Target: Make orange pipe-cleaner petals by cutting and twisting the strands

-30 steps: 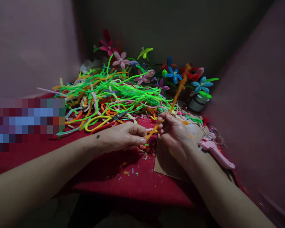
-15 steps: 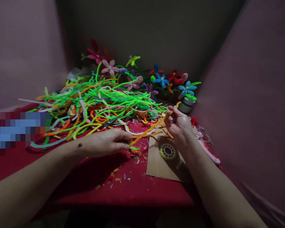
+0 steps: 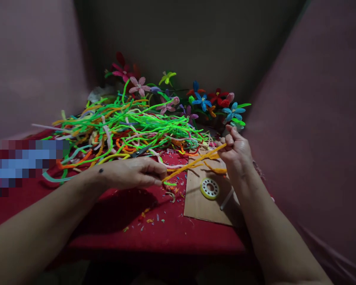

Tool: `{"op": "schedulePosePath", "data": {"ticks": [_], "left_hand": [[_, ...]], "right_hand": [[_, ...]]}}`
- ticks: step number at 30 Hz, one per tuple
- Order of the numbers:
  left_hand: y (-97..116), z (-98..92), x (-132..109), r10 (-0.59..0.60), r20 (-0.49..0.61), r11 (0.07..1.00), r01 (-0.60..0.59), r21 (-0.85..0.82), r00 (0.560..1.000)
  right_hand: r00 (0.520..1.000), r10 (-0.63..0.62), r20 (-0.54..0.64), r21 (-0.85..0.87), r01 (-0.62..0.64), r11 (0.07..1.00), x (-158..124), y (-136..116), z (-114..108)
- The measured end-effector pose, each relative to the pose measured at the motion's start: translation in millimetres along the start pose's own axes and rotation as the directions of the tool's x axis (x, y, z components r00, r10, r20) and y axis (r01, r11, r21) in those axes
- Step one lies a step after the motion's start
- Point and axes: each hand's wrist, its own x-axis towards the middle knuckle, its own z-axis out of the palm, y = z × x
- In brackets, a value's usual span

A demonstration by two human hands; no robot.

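An orange pipe cleaner [image 3: 192,163] stretches slanting between my two hands. My left hand [image 3: 141,172] pinches its lower end above the red cloth. At the upper end, my right hand [image 3: 235,148] has its fingers closed around it. More orange pipe cleaner pieces [image 3: 215,169] lie below my right hand on a wooden-looking board [image 3: 192,202]. A roll of tape [image 3: 209,188] with a yellow rim rests on that board. Scissors [image 3: 141,151] with dark blades lie just beyond my left hand, partly hidden.
A large heap of pipe cleaners [image 3: 130,126], mostly green, spreads over the red cloth [image 3: 154,237] at the left and centre. Behind it stand pipe-cleaner flowers [image 3: 202,101] in several colours. Small fuzz scraps [image 3: 150,219] are scattered near the front. Pink fabric walls [image 3: 320,118] rise at both sides.
My right hand has moved right along the orange pipe cleaner, away from my left hand. My left hand has stayed nearly in place, still pinching the lower end.
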Motion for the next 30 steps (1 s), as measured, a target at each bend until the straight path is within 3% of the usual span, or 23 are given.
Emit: {"op": "schedulePosePath", "data": {"ticks": [2, 6, 8, 11, 13, 20, 23, 25, 26, 27, 28, 29, 30], "left_hand": [[1, -0.2, 0, -0.069, 0.055, 0.996, 0.071, -0.050, 0.996], [-2, -0.4, 1, -0.096, -0.134, 0.946, 0.049, -0.319, 0.986], [-4, 0.1, 2, -0.093, -0.195, 0.916, 0.007, -0.402, 0.976], [-5, 1.5, 4, -0.105, -0.204, 0.896, 0.003, -0.444, 0.973], [-6, 2.4, 4, -0.120, -0.210, 0.884, 0.008, -0.468, 0.970], [-11, 1.2, 5, -0.192, -0.267, 0.801, -0.006, -0.599, 0.944], [-15, 0.8, 9, -0.196, -0.310, 0.830, -0.011, -0.558, 0.930], [-15, 1.7, 13, -0.210, -0.445, 0.894, -0.013, -0.447, 0.870], [-13, 3.3, 14, -0.185, -0.607, 0.947, -0.025, -0.319, 0.773], [-10, 6.3, 14, -0.082, -0.789, 0.992, -0.025, -0.123, 0.609], [-4, 11.3, 12, 0.085, -0.877, 0.995, 0.003, 0.098, 0.474], [5, 18.9, 8, 0.268, -0.890, 0.952, 0.043, 0.304, 0.369], [15, 29.5, 2, 0.409, -0.836, 0.885, 0.065, 0.461, 0.366]], "right_hand": [[1.000, -0.009, 0.021, 0.032, 0.008, 0.999, 2, -2, -1], [0.979, 0.036, 0.201, 0.032, -0.044, 0.999, -3, 11, 1], [0.934, 0.109, 0.342, -0.037, -0.102, 0.994, -12, 25, 5], [0.839, 0.240, 0.488, -0.166, -0.180, 0.970, -33, 48, 11], [0.804, 0.228, 0.548, -0.190, -0.145, 0.971, -45, 58, 14], [0.801, 0.154, 0.578, -0.179, -0.060, 0.982, -55, 59, 15], [0.850, 0.095, 0.519, -0.168, -0.008, 0.986, -49, 60, 13], [0.886, 0.091, 0.455, -0.184, -0.006, 0.983, -44, 62, 10], [0.903, 0.085, 0.421, -0.175, -0.011, 0.984, -41, 62, 9], [0.914, 0.092, 0.396, -0.172, -0.025, 0.985, -38, 63, 7], [0.921, 0.098, 0.376, -0.164, -0.038, 0.986, -36, 64, 6], [0.929, 0.090, 0.360, -0.147, -0.039, 0.988, -34, 64, 4], [0.935, 0.089, 0.342, -0.134, -0.045, 0.990, -33, 65, 3]]}}
